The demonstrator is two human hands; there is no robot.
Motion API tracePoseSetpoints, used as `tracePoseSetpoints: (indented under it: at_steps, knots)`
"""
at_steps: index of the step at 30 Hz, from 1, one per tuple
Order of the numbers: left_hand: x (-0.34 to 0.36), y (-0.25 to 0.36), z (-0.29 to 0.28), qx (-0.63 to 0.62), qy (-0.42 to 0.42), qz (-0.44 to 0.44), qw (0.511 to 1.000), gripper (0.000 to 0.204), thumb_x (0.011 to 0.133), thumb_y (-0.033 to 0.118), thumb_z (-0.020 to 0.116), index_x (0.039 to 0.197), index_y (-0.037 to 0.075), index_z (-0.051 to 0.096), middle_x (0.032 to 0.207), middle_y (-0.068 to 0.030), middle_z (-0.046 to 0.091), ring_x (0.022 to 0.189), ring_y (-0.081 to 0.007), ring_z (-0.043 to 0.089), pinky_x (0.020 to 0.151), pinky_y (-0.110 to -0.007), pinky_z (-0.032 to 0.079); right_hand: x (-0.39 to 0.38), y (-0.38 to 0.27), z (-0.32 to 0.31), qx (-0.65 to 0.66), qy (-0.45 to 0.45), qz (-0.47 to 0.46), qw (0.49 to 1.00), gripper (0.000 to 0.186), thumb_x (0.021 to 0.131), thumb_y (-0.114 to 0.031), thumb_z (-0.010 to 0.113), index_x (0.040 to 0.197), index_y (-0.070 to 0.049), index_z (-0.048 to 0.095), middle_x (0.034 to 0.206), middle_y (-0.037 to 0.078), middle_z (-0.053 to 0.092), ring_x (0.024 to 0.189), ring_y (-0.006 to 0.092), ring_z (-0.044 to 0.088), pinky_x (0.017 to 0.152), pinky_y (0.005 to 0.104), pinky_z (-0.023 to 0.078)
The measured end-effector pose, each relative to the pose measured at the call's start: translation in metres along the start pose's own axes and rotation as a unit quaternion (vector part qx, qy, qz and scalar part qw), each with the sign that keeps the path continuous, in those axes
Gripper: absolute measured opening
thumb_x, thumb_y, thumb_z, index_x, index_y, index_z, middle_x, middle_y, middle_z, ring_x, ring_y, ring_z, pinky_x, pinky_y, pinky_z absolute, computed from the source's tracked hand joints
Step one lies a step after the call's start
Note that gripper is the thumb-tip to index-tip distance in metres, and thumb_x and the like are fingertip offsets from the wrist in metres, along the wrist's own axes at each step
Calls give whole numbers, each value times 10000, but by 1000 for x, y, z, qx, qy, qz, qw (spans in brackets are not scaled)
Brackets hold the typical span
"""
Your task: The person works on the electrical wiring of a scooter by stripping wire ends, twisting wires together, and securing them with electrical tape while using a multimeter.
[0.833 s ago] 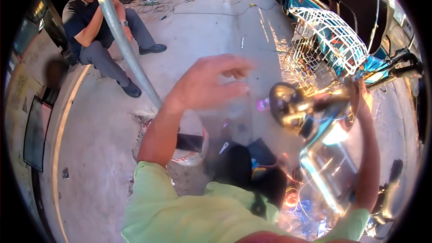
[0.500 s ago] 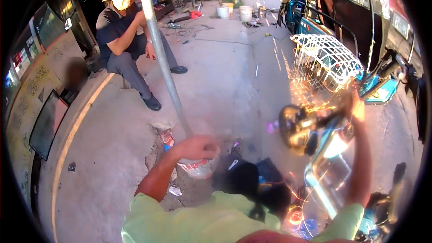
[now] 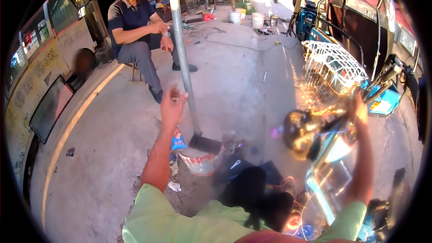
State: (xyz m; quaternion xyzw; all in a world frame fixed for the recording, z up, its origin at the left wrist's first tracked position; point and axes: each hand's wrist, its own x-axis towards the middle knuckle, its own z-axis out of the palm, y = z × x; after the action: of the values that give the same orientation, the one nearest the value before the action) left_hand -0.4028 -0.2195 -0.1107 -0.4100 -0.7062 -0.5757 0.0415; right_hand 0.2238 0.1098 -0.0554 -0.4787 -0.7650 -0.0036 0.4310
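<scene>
One broad stretch of concrete ground (image 3: pixel 94 153) is shown, bordered on the right by a parked vehicle (image 3: pixel 335 20) with dark panels. A seated person (image 3: pixel 132 22) in a brimmed hat and dark clothes is placed at upper left, just beside a slanting metal pole (image 3: pixel 179 54). On the wearer's right, a light-blue frame (image 3: pixel 319 193) is set below the right hand, its outline broken by glare and orange streaks. Beyond it, a white wire basket (image 3: pixel 335 60) is seen. Near the pole's foot, a white-and-red bucket (image 3: pixel 198 165) is partly covered in view by a dark block (image 3: pixel 204 144). The left hand (image 3: pixel 173 105) is raised just left of the pole, its fingers parted and partly bent; whether the pole is touched cannot be told. The right hand (image 3: pixel 358 108) is held beside the frame's upper end, but its grip is blurred and cannot be told. Beside the bucket, a blue packet (image 3: pixel 178 139) is seen; farther off, a slim metal tool (image 3: pixel 264 76) is laid on the concrete.
</scene>
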Motion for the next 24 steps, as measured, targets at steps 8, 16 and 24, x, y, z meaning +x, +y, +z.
tracePoseSetpoints:
  at_steps: [8, 16, 24]
  knots:
    - [91, -36, 53, -139, -26, 8, 990, 511, 873, 220, 761, 1271, -24, 554, 1016, -77, 626, 894, -173, 625, 796, -340, 520, 1, -2, 17, -50, 15, -19, 998, 367, 931, -175, 612, 1245, -2, 534, 879, 216, 695, 830, 428, 682, 724, 494, 523]
    - [106, -40, 93, -216, -3, -69, 974, 189, 925, 174, 697, 972, 22, 594, 658, -21, 537, 504, -117, 515, 485, -264, 417, 3, -10, 10, -75, 27, -38, 996, 112, 947, -123, 618, 1002, -42, 563, 932, 185, 708, 887, 326, 723, 742, 399, 547]
    - [102, -50, 100, -216, 41, -79, 972, 211, 905, 172, 721, 974, 20, 591, 671, -16, 526, 523, -104, 490, 505, -262, 427, 4, -24, 14, -101, -25, 52, 993, 94, 966, -118, 594, 1011, -43, 560, 910, 140, 740, 818, 230, 728, 739, 341, 544]
